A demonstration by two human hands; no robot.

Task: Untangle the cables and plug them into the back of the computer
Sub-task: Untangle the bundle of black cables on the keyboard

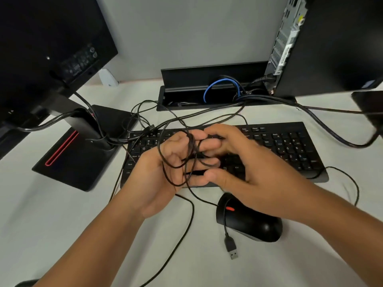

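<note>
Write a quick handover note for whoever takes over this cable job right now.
Left hand: thin black cable loops draped around it.
Right hand: pinching the same tangle.
Both are above the keyboard.
Loose USB plug lies on the desk by the mouse.
Computer tower stands rear right, back panel exposed.
Done: nothing plugged yet.
Left: finish untangling, plug in.

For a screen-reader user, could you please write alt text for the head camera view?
Two hands, left hand and right hand, hold a tangle of thin black cables above a black keyboard on a white desk. A black mouse and a loose USB plug lie nearer; a computer tower stands back right.
</note>
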